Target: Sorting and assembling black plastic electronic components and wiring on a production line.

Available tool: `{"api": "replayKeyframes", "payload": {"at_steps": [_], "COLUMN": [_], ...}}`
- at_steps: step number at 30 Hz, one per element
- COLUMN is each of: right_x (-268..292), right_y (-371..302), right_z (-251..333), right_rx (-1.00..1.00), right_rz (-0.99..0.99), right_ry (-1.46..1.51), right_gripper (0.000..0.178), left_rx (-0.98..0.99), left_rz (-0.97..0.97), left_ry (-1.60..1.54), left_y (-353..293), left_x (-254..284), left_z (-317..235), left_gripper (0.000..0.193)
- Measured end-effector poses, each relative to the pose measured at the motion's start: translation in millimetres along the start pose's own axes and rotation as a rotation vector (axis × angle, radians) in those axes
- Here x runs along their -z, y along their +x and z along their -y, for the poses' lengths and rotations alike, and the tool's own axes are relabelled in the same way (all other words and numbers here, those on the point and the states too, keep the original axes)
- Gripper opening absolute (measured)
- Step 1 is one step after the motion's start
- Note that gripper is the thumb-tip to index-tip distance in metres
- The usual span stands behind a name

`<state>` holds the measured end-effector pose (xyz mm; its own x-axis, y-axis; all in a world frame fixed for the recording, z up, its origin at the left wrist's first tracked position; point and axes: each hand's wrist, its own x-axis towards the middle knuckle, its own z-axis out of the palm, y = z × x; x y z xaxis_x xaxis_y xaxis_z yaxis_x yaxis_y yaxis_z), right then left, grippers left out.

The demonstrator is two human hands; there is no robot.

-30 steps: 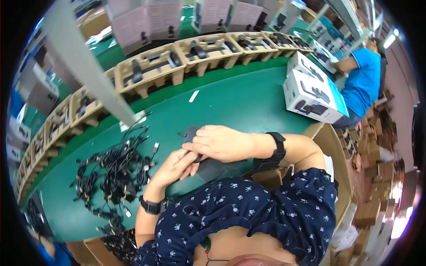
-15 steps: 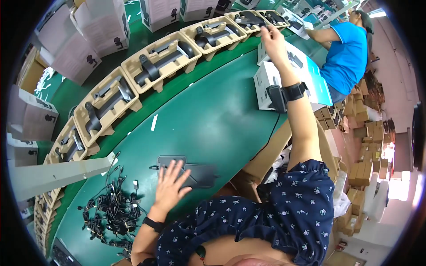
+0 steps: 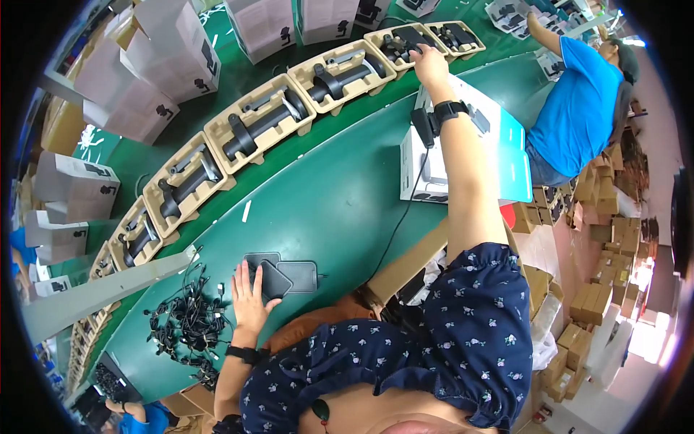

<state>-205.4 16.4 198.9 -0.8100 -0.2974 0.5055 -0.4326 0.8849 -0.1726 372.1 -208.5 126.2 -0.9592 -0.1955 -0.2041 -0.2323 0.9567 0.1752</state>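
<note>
My left hand lies palm down with its fingers stretched out, at the left edge of several flat dark grey rectangular pads. The pads overlap on the green table, and one sits tilted on top. My right arm reaches far forward. The bent fingers of my right hand are at the near edge of a moulded tan tray, against a flat black piece lying on the dark parts inside. What the fingertips grip, if anything, is hidden. A black device on a wristband trails a cable from my right wrist.
More tan trays with black tubular parts line a green belt. Tangled black cables lie left of my left hand. White boxes stand under my right arm, others beyond the belt. A grey post crosses at left. A person in blue works at right.
My right hand has moved slightly left, down to the tray's edge. My left hand now rests at the pads' left side, and one pad is turned askew. The person in blue has reached farther away.
</note>
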Motion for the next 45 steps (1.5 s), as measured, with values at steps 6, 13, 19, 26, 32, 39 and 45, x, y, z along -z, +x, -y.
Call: {"api": "replayKeyframes", "payload": {"at_steps": [6, 13, 19, 26, 32, 39, 45], "right_x": [-18, -77, -141, -150, -127, -85, 16], "right_y": [10, 34, 45, 44, 57, 27, -153], "right_z": [7, 3, 13, 15, 2, 53, 211], "right_rx": [0.157, 0.191, -0.038, 0.090, -0.002, 0.288, 0.384], "right_rz": [-0.019, 0.032, 0.032, 0.094, 0.092, 0.097, 0.597], "right_ry": [-0.150, -0.232, 0.324, 0.061, -0.067, -0.428, 0.898], "right_gripper": [0.030, 0.021, 0.025, 0.028, 0.053, 0.063, 0.022], "left_rx": [-0.025, 0.093, 0.173, 0.196, 0.228, 0.900, 0.699], "left_rz": [0.277, 0.180, 0.106, 0.098, 0.071, -0.126, 0.073], "left_ry": [0.075, -0.062, -0.187, -0.260, -0.437, -1.462, -1.904], "left_y": [2, 6, 8, 19, 22, 19, 20], "left_x": [0, 2, 13, 17, 18, 43, 50], "left_z": [6, -2, -7, 0, 17, 20, 2], "left_gripper": [0.101, 0.082, 0.072, 0.063, 0.049, 0.022, 0.028]}}
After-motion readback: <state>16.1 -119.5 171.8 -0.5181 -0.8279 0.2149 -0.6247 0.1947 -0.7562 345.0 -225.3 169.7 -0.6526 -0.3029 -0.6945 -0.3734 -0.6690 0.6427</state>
